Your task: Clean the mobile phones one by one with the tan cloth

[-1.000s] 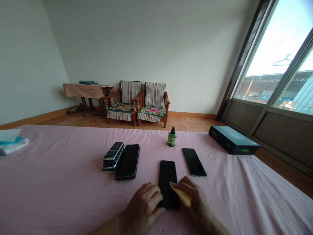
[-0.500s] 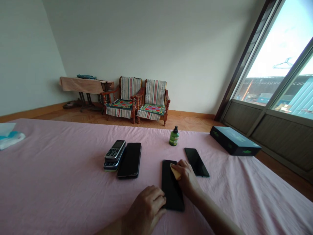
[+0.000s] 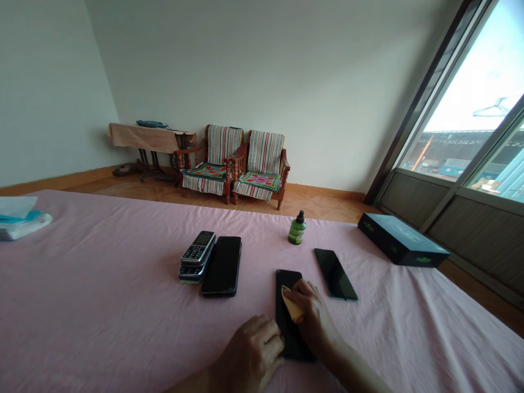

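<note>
A black phone (image 3: 289,327) lies face up on the pink cloth (image 3: 135,316), just in front of me. My right hand (image 3: 313,316) pinches a folded yellowish cloth (image 3: 293,307) and presses it on the phone's screen. At the phone's lower left edge, the curled fingers of my left hand (image 3: 256,346) grip its side. Another dark phone (image 3: 335,274) rests to the right. On the left lies a thick black phone (image 3: 223,266), beside a silver keypad phone (image 3: 198,248) stacked on another keypad phone (image 3: 192,274).
A green bottle with a black cap (image 3: 297,229) stands behind the phones. At the right back is a black box (image 3: 401,240); at the far left, a tissue pack (image 3: 24,224). Two wooden chairs (image 3: 262,177) and a covered table (image 3: 143,138) stand by the wall.
The view has shifted, so most things appear a little further right. My right hand with the yellowish cloth has slid slightly down the phone's screen. My left hand still touches the phone's edge.
</note>
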